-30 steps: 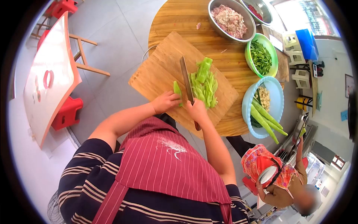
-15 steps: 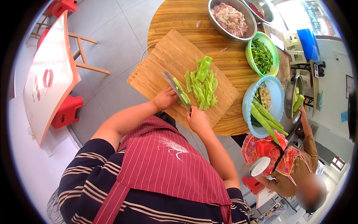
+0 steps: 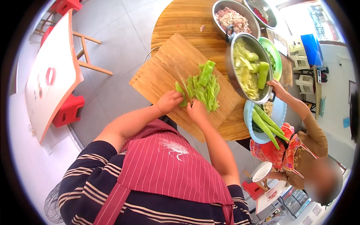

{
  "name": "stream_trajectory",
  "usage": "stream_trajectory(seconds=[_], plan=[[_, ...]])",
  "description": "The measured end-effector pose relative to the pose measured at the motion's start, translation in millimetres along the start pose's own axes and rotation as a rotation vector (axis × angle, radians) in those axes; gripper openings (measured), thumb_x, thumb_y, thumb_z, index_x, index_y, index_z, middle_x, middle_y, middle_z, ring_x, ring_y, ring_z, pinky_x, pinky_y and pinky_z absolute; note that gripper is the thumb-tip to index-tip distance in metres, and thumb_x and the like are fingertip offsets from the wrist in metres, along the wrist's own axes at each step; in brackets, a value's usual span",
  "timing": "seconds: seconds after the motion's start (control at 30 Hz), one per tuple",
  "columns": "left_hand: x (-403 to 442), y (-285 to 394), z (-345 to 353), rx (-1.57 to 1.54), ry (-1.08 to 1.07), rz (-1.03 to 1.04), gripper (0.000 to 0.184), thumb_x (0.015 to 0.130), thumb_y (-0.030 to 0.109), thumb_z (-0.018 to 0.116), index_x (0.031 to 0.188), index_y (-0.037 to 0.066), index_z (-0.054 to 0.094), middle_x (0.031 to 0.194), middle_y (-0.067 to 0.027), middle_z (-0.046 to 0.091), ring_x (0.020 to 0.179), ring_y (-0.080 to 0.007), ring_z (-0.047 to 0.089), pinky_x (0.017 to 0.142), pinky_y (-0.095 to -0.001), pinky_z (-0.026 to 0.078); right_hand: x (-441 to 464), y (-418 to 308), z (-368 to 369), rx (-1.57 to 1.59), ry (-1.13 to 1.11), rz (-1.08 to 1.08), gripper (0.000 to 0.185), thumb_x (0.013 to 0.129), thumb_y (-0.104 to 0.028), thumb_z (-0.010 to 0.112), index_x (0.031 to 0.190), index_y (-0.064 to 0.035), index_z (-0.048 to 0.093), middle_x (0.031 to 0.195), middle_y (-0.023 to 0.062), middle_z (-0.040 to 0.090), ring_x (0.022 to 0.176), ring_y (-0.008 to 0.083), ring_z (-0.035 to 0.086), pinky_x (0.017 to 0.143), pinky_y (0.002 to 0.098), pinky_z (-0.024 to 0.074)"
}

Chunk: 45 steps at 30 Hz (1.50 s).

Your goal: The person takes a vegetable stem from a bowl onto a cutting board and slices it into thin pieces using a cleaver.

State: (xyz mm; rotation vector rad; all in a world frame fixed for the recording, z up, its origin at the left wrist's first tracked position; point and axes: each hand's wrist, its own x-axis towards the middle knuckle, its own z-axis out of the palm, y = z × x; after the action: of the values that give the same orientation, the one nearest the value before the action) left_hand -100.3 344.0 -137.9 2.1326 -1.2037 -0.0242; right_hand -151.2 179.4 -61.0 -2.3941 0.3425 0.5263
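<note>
In the head view my right hand is closed round the handle of a knife, whose blade shows as a thin, blurred strip. The blade stands among sliced pale-green vegetable pieces on a wooden cutting board. Just left of the blade, my left hand has its bent fingers pressed on a green slice. A larger green chunk lies on top of the cut pieces.
A co-worker's hand holds a metal pot of green vegetable over the table. Nearby stand a bowl of raw meat, a green bowl and a light-blue basin with long green vegetables.
The co-worker's pot has come in from the right over the table, partly covering the green bowl. My left hand has shifted slightly right, and the knife blade has turned more edge-on.
</note>
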Motion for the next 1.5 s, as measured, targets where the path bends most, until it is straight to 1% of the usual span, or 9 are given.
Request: stream_trajectory(seconds=[0.2,0.33,0.53,0.77,0.87,0.93,1.23,1.4,1.5], plan=[[-7.0,-1.2,12.1,0.087,0.101,0.047,0.024,0.07,0.011,0.054,0.092,0.006,0.062,0.098,-0.0058,0.056,0.091,-0.0236,0.052,0.075,-0.034,0.044,-18.6,-8.1,-3.7,-0.151,-0.146,0.047,0.025,0.083,-0.02,0.053,0.09,0.0032,0.058,0.077,0.0252,0.061,0.073,0.0415,0.06,0.066,0.0489,0.0474],[-3.6,2.2,5.3,0.015,0.023,-0.005,0.023,0.069,0.012,0.055,0.09,0.006,0.062,0.098,-0.0058,0.056,0.093,-0.0239,0.052,0.075,-0.0344,0.044,6.1,1.4,11.4,-0.089,-0.026,-0.02,0.024,0.083,-0.021,0.052,0.088,0.0021,0.058,0.076,0.0252,0.061,0.072,0.0418,0.06,0.066,0.0489,0.0477],[-6.0,4.1,5.5,0.123,0.125,0.062,0.022,0.068,0.013,0.055,0.088,0.006,0.063,0.094,-0.0054,0.056,0.087,-0.0228,0.053,0.073,-0.0337,0.044,-21.6,-5.3,-8.7,-0.215,-0.162,-0.023,0.027,0.083,-0.022,0.051,0.091,0.003,0.058,0.075,0.026,0.061,0.072,0.0414,0.06,0.065,0.0485,0.0484],[-4.8,6.0,4.8,0.064,0.067,0.023,0.023,0.067,0.012,0.055,0.088,0.006,0.063,0.093,-0.0055,0.056,0.086,-0.0237,0.052,0.071,-0.0338,0.044,6.8,3.5,13.0,-0.158,-0.032,-0.027,0.025,0.083,-0.021,0.052,0.09,0.002,0.057,0.075,0.0253,0.061,0.072,0.041,0.061,0.066,0.0483,0.0492],[-6.4,5.4,4.3,0.015,-0.025,-0.032,0.028,0.067,0.011,0.057,0.094,0.005,0.063,0.099,-0.0086,0.058,0.092,-0.0278,0.054,0.08,-0.0354,0.045,-4.2,1.0,-1.0,-0.153,-0.08,-0.016,0.025,0.083,-0.021,0.052,0.09,0.0025,0.056,0.077,0.0253,0.062,0.074,0.0401,0.062,0.067,0.0475,0.05],[-3.2,9.1,4.3,0.088,0.138,0.009,0.023,0.068,0.012,0.055,0.089,0.006,0.063,0.094,-0.0054,0.056,0.087,-0.0241,0.052,0.072,-0.0343,0.044,-18.1,-5.0,-7.5,-0.195,-0.146,0.023,0.025,0.083,-0.022,0.052,0.09,0.0022,0.056,0.078,0.0253,0.062,0.075,0.0399,0.062,0.068,0.0473,0.0499],[-5.9,2.9,5.2,0.025,0.069,0.021,0.025,0.068,0.011,0.054,0.091,0.007,0.063,0.098,-0.0053,0.056,0.089,-0.0239,0.052,0.074,-0.0337,0.044,4.4,3.6,9.9,-0.06,0.007,-0.069,0.024,0.083,-0.021,0.052,0.088,0.0013,0.057,0.074,0.0246,0.061,0.073,0.041,0.06,0.067,0.0471,0.0484],[-10.0,3.1,8.7,0.082,0.143,0.047,0.025,0.068,0.011,0.055,0.091,0.007,0.063,0.095,-0.0044,0.056,0.086,-0.0229,0.052,0.073,-0.0337,0.044,-29.1,-14.0,-18.8,-0.202,-0.174,0.028,0.024,0.083,-0.019,0.052,0.087,0.0037,0.058,0.074,0.0257,0.061,0.073,0.0417,0.06,0.067,0.0472,0.0481],[-8.9,4.1,6.7,0.077,0.135,0.037,0.026,0.068,0.011,0.055,0.092,0.007,0.063,0.094,-0.0043,0.056,0.085,-0.0228,0.052,0.073,-0.0337,0.044,-14.1,-4.3,1.1,-0.163,-0.121,0.042,0.024,0.083,-0.02,0.052,0.086,0.0036,0.058,0.074,0.0259,0.061,0.073,0.0421,0.059,0.067,0.0478,0.0478]])
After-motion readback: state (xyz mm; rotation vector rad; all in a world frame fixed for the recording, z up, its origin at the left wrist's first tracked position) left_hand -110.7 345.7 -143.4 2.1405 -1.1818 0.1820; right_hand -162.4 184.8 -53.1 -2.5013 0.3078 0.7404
